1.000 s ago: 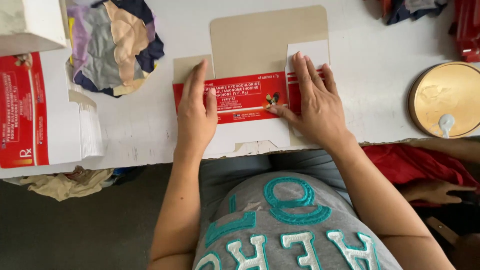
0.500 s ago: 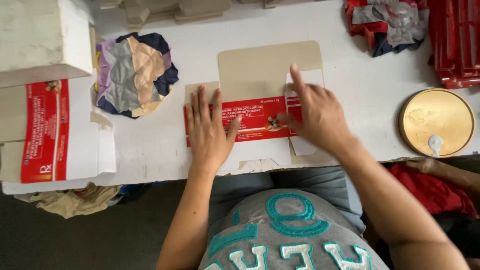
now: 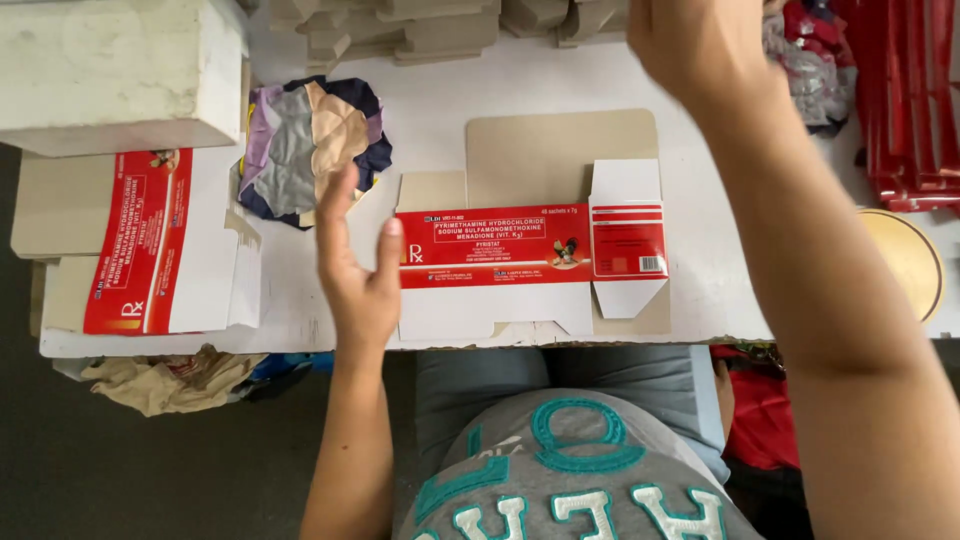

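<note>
**Flat carton on a bench, both hands lifted off it**

Seen from above, a person sits at a white bench (image 3: 700,90). Nearest, at 6 o'clock, is their grey shirt with teal letters.

Just beyond, at the bench's near edge, a flattened carton (image 3: 530,250) lies printed side up: a red band across white and bare brown flaps. Nothing holds it down.

The left hand (image 3: 355,270) hovers at the carton's 9 o'clock end, fingers (image 3: 338,205) spread wide and upright, thumb close to the red band, holding nothing. The right hand (image 3: 700,40) is raised at 1 o'clock, partly cut off by the frame; it appears empty, but I cannot tell how its fingers are set.

At 9 o'clock lies a stack of similar flat cartons (image 3: 150,250), under a pale block (image 3: 120,70). A bundle of cloth scraps (image 3: 310,145) sits at 11 o'clock. A round tan lid (image 3: 905,265) is at 3 o'clock, red packs (image 3: 910,100) at 2 o'clock.

Risk, as a judgement: the carton's near edge sits close to the bench edge, so a brush from the left wrist could slide it off into the lap.
</note>
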